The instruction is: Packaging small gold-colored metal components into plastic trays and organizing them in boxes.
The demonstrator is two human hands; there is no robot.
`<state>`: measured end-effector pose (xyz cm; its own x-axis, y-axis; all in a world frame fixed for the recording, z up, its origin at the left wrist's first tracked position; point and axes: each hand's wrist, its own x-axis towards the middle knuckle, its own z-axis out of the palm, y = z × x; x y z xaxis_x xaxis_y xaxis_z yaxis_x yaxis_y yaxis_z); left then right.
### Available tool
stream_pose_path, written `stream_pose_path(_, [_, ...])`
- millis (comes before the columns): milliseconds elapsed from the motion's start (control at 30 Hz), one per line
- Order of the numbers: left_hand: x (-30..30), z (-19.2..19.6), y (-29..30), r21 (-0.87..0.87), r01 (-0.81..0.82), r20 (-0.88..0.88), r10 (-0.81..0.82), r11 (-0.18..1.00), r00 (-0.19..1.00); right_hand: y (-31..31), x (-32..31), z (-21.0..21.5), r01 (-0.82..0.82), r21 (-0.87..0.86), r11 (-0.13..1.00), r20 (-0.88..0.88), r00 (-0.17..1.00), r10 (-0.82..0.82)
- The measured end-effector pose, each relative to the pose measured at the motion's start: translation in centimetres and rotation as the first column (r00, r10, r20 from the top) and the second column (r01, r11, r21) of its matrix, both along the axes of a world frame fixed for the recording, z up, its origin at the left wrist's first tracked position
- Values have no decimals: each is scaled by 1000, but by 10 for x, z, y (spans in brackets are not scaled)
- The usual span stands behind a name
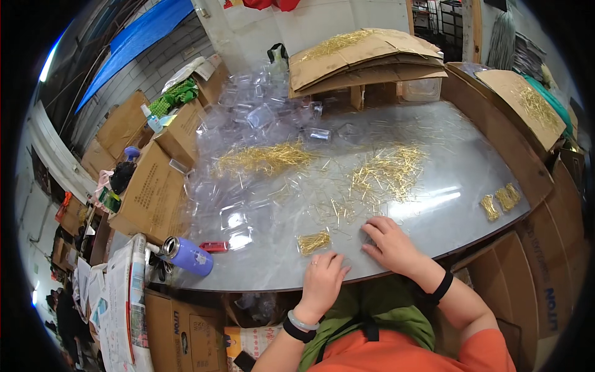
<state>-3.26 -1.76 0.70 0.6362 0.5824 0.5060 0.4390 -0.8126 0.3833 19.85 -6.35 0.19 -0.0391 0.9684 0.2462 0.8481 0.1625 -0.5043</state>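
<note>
My left hand (323,282) lies at the table's near edge, its fingers slightly bent and apart, just below a small clear box (314,242) full of thin gold-coloured pins. I see nothing held in it. To its right, my right hand (392,245) rests low over the table with thumb and fingers apart, close to scattered pins. Beyond it spreads a loose heap of gold pins (389,173). A second, longer pin heap (266,159) lies farther left. Small pin bundles (489,208) sit near the table's right edge.
Many clear plastic boxes (254,115) are piled at the back left. Cardboard sheets bearing pins (365,61) stand at the back. A purple bottle (188,256) and a red object (214,247) lie at the front left. Cardboard boxes (155,192) border the grey table (458,235).
</note>
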Motion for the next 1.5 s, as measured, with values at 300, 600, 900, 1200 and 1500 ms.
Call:
stream_pose_path(300, [19,-5,16,-48,-50,43,52,998,998,-2,0,0,-61,209,976,214,977,15])
stream_pose_path(600, [8,-1,16,-122,33,29,-29,992,999,-10,-2,7,-94,-8,996,-27,995,93])
stream_pose_path(900, [10,0,17,-100,25,11,-24,995,1000,1,-6,3,253,157,954,179,943,-280])
stream_pose_path(1200, [11,2,13,-93,-21,-5,20,995,1000,-12,-3,18,-129,187,974,32,992,125])
stream_pose_path(1500, [12,4,9,-123,-44,-32,40,991,999,-1,-12,2,59,143,988,104,992,-75])
